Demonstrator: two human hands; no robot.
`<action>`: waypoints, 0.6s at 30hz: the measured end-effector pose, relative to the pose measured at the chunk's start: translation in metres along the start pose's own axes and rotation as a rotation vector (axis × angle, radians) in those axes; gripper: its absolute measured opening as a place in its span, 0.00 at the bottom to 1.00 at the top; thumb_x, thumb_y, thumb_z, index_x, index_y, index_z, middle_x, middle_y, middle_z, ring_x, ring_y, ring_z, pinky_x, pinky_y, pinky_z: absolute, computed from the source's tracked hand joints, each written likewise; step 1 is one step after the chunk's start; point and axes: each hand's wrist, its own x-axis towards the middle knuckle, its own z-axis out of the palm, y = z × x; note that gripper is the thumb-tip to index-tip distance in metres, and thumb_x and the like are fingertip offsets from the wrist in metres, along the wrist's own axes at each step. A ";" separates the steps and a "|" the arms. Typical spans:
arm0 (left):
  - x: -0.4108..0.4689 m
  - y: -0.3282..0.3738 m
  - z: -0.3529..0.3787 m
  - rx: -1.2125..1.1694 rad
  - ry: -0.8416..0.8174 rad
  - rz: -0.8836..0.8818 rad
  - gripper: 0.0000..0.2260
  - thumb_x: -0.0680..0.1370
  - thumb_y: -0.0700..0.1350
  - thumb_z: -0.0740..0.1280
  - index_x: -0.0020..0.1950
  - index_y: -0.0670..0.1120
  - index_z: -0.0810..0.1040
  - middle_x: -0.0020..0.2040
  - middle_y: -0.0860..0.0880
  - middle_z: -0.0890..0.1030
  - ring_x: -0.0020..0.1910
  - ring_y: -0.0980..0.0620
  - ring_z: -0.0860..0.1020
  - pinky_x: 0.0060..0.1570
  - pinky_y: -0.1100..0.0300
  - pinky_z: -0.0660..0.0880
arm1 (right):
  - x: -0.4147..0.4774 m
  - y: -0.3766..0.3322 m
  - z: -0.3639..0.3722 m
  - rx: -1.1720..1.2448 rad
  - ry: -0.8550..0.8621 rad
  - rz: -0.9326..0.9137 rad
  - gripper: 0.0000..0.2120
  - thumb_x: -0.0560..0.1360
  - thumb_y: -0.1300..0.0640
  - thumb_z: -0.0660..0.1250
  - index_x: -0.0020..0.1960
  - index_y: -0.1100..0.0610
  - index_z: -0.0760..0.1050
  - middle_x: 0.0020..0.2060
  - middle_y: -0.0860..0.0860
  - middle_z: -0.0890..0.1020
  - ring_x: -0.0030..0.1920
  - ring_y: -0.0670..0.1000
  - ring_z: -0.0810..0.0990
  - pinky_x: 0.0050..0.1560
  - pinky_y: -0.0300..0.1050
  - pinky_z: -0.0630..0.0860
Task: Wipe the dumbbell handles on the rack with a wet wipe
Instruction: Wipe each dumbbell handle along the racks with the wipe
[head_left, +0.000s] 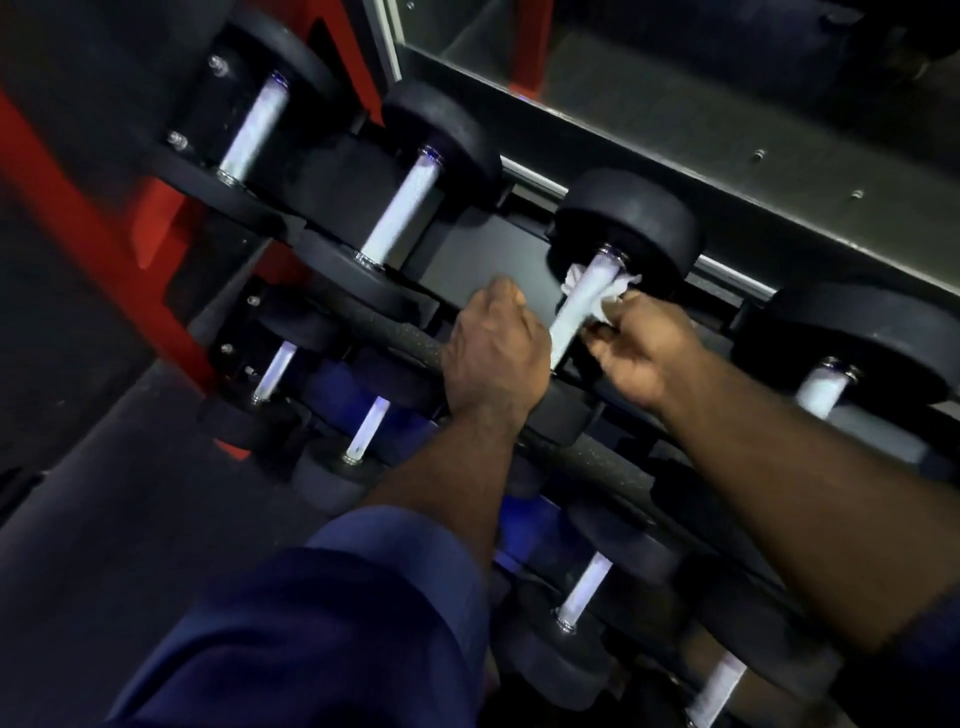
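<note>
Wall mirror (675, 78), red post (78, 208), dark floor (78, 519)

One wide-angle camera, worn on the person's head, looks forward and steeply down at a dumbbell rack (597, 457) from close range. The view is rolled, so the rack's rails run from upper left to lower right of the frame. The upper right, possibly a mirror (701, 104), is blurred.
</note>
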 end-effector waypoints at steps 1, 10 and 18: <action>-0.001 0.000 0.000 -0.002 -0.005 0.014 0.07 0.82 0.45 0.61 0.55 0.46 0.77 0.54 0.46 0.81 0.52 0.41 0.79 0.46 0.48 0.72 | -0.004 0.005 -0.001 -0.055 -0.007 0.000 0.22 0.79 0.74 0.53 0.63 0.60 0.80 0.56 0.54 0.86 0.58 0.52 0.84 0.62 0.49 0.78; 0.003 -0.002 0.002 0.039 -0.028 0.076 0.07 0.82 0.45 0.61 0.55 0.46 0.78 0.53 0.46 0.82 0.50 0.41 0.80 0.43 0.51 0.69 | 0.014 -0.006 -0.005 -0.091 0.036 0.027 0.25 0.75 0.78 0.53 0.64 0.62 0.78 0.59 0.58 0.84 0.60 0.57 0.83 0.64 0.54 0.77; 0.003 0.003 -0.002 0.068 -0.074 0.055 0.07 0.81 0.44 0.62 0.54 0.47 0.79 0.53 0.46 0.82 0.50 0.42 0.79 0.43 0.53 0.67 | -0.032 0.034 -0.017 -0.422 -0.103 0.019 0.20 0.74 0.79 0.58 0.55 0.64 0.81 0.45 0.57 0.87 0.41 0.53 0.85 0.41 0.46 0.84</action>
